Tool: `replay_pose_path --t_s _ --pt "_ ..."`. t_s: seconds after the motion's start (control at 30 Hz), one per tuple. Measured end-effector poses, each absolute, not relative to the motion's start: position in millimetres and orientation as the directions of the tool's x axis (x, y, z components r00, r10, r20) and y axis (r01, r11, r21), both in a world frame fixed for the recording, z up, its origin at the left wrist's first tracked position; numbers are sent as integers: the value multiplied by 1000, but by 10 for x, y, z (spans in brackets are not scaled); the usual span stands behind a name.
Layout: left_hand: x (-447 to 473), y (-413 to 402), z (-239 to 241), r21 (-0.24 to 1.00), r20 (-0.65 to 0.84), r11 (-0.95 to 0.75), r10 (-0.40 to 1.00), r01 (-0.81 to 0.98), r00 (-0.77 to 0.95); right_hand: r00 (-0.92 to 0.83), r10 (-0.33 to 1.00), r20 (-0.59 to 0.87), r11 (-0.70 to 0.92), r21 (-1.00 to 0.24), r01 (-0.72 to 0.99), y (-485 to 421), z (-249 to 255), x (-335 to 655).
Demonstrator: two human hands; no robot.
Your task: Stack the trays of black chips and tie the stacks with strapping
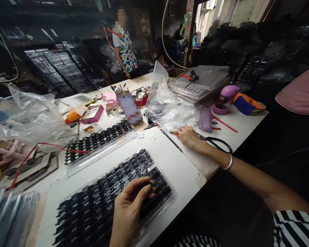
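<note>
My left hand (130, 209) is over the near clear tray (167, 200), thumb and fingers pinched on a small dark piece (151, 182) that is mostly hidden. Rows of black plastic parts (100, 195) fill this tray. Further right, my right hand (189, 137) lies low on the white table, its fingers closed at a small orange thing (173, 133), whose kind I cannot tell. Just beside that wrist are dark-handled scissors (218, 141). A thin black pen-like stick (171, 140) lies to the left of the hand.
Behind the near tray stands a second tray of black parts (98, 142). Crumpled clear plastic bags (172, 111), pliers (151, 125), a purple case (205, 119) and stacked clear trays (198, 82) crowd the far side. Another person (126, 48) stands beyond the table.
</note>
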State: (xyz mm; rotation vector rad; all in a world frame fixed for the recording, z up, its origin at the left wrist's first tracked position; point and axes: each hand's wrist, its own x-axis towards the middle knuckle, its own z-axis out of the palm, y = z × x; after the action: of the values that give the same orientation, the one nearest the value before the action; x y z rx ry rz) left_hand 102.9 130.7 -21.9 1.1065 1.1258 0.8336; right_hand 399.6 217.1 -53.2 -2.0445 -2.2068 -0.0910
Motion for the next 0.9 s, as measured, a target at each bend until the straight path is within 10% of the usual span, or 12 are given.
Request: replay_pose_path --t_s 0.27,0.5,0.9 --pt "1027 1347 -245 937 -231 271 954 -222 191 -150 982 114 152 -8 988 2009 -288 3911" --pt "1039 1383 -239 940 -154 179 982 -291 106 -347 861 372 509 -638 578 1706 168 3293" --pt "977 1443 -239 929 -211 196 977 -315 -15 -580 712 396 699 -470 539 1751 -209 2767"
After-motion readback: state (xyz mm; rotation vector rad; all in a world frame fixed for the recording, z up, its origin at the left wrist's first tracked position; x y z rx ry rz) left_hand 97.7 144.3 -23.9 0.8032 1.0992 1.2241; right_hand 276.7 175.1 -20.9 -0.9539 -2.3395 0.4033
